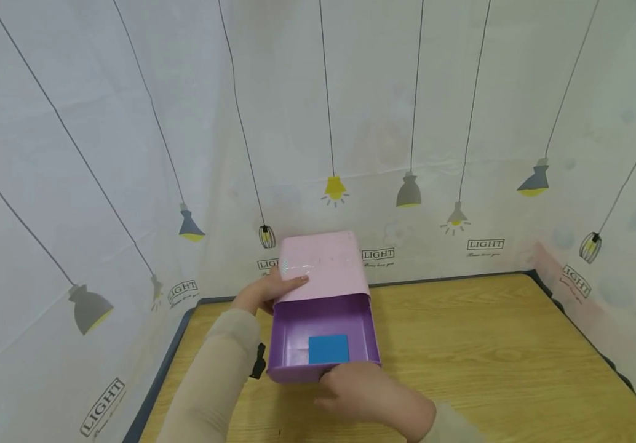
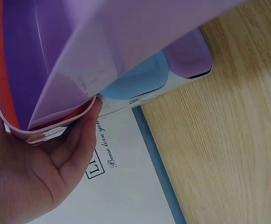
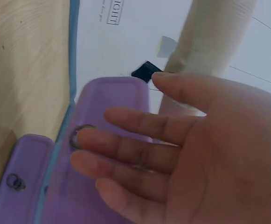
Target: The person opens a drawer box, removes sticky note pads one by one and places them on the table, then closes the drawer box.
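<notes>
A small drawer unit with a pink casing (image 1: 323,261) stands near the back wall. Its top purple drawer (image 1: 296,335) is pulled out toward me, and a flat blue square (image 1: 328,349) lies inside. My left hand (image 1: 274,289) grips the casing's left side near the front, thumb on top and fingers round the corner. At the drawer's front is my right hand (image 1: 368,394). In the right wrist view its fingers (image 3: 126,147) are nearly straight across the purple front, fingertips right by a metal ring pull (image 3: 81,135).
Below the pulled-out drawer are a light blue drawer front (image 2: 142,77) and another purple one (image 2: 191,53), both in. A wood-grain table (image 1: 478,351) carries the unit. White wall sheets (image 1: 462,123) with printed lamps stand close behind and at both sides. A small black piece (image 1: 259,362) shows beside my left sleeve.
</notes>
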A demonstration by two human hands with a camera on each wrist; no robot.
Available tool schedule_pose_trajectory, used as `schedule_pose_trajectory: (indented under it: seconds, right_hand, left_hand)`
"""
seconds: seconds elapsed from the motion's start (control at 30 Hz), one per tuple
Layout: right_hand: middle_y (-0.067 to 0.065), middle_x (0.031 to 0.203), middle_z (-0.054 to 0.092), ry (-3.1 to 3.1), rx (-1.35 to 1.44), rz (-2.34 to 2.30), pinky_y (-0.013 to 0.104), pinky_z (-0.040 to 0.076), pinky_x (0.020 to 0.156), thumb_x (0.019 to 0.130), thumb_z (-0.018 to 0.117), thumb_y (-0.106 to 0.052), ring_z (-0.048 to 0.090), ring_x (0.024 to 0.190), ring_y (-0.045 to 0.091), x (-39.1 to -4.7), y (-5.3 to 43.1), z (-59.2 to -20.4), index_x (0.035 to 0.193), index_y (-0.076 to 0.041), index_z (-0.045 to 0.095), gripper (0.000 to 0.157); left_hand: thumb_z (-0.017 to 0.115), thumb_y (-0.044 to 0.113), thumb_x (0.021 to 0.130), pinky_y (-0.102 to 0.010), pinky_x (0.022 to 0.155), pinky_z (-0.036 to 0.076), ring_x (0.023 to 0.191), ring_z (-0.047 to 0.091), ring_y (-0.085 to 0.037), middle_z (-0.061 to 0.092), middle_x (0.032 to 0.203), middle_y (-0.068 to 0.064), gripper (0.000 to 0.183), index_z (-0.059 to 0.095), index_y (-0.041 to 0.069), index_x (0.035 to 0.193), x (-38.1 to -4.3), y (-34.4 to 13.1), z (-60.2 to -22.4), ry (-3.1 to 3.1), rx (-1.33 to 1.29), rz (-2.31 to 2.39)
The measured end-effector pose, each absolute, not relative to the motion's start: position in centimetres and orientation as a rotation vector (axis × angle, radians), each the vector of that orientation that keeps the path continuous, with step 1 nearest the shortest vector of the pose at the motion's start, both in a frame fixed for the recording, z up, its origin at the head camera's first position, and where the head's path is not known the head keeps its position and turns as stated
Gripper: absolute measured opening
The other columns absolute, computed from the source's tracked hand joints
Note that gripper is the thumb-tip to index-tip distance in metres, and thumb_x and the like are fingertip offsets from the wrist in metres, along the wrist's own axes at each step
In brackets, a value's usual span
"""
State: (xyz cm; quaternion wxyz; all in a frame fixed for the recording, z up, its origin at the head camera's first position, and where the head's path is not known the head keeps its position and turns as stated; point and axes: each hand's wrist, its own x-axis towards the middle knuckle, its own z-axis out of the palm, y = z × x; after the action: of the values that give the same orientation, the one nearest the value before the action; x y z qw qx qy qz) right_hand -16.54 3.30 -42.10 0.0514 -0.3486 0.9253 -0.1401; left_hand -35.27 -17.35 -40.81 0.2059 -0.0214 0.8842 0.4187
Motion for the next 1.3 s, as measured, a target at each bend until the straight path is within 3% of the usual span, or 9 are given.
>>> schedule_pose_trajectory:
  seconds: [0.2, 0.4, 0.57, 0.73, 0.87, 1.03, 1.3]
  right_hand:
    - [-0.014, 0.055, 0.041, 2.745, -1.072, -0.579, 0.022, 0.033, 0.045, 0.093, 0.063, -0.040, 0.036, 0.050, 0.003, -17.5, 4.6, -39.8, 0.060, -0.022, 0.049, 0.040]
    - [-0.013, 0.057, 0.045, 2.715, -1.054, -0.687, 0.024, 0.037, 0.049, 0.095, 0.063, -0.036, 0.040, 0.053, 0.004, -19.9, 5.7, -37.7, 0.062, -0.021, 0.054, 0.037]
    - [-0.013, 0.072, 0.058, 2.676, -1.002, -0.740, 0.028, 0.048, 0.062, 0.095, 0.063, -0.033, 0.052, 0.065, 0.005, -22.5, 6.1, -36.9, 0.081, -0.017, 0.069, 0.023]
    - [-0.006, 0.087, 0.067, 2.615, -0.894, -0.702, 0.031, 0.052, 0.072, 0.096, 0.062, -0.034, 0.060, 0.078, 0.007, -24.8, 5.9, -37.3, 0.097, -0.013, 0.073, 0.024]
    - [0.002, 0.085, 0.068, 2.523, -0.841, -0.697, 0.032, 0.052, 0.067, 0.096, 0.061, -0.033, 0.062, 0.076, 0.014, -26.3, 5.6, -37.9, 0.098, -0.009, 0.073, 0.026]
    - [0.004, 0.088, 0.068, 2.439, -0.771, -0.694, 0.036, 0.055, 0.071, 0.096, 0.061, -0.031, 0.065, 0.083, 0.021, -28.0, 5.4, -39.0, 0.102, -0.006, 0.071, 0.028]
    - [0.002, 0.089, 0.069, 2.419, -0.760, -0.632, 0.033, 0.052, 0.075, 0.094, 0.061, -0.036, 0.063, 0.085, 0.017, -29.7, 5.4, -40.1, 0.101, -0.007, 0.072, 0.032]
  left_hand:
    - [0.064, 0.062, 0.085, -0.045, 0.064, 0.059, 0.092, 0.064, -0.036, 0.044, 0.123, -0.025, 0.100, 0.012, 0.005, 0.148, -35.3, -17.3, -40.8, 2.457, -0.067, 1.169]
    - [0.064, 0.064, 0.084, -0.046, 0.064, 0.058, 0.094, 0.063, -0.037, 0.042, 0.128, -0.026, 0.101, 0.012, 0.004, 0.148, -35.6, -17.4, -40.9, 2.460, -0.056, 1.156]
    - [0.064, 0.064, 0.084, -0.045, 0.065, 0.058, 0.094, 0.063, -0.037, 0.042, 0.129, -0.026, 0.104, 0.011, 0.004, 0.149, -35.8, -17.5, -41.1, 2.455, -0.060, 1.162]
    - [0.065, 0.063, 0.084, -0.046, 0.065, 0.058, 0.095, 0.063, -0.037, 0.043, 0.128, -0.025, 0.100, 0.013, 0.005, 0.148, -35.6, -17.4, -41.0, 2.445, -0.059, 1.179]
    - [0.063, 0.063, 0.085, -0.046, 0.067, 0.058, 0.100, 0.061, -0.039, 0.042, 0.131, -0.025, 0.099, 0.013, 0.006, 0.148, -35.5, -17.3, -41.0, 2.459, -0.063, 1.156]
    - [0.063, 0.062, 0.086, -0.046, 0.068, 0.058, 0.101, 0.061, -0.039, 0.042, 0.131, -0.025, 0.097, 0.013, 0.006, 0.148, -35.6, -17.3, -41.1, 2.459, -0.057, 1.158]
    - [0.064, 0.063, 0.084, -0.046, 0.067, 0.058, 0.095, 0.063, -0.037, 0.045, 0.127, -0.025, 0.101, 0.012, 0.005, 0.148, -35.6, -17.4, -41.2, 2.446, -0.065, 1.179]
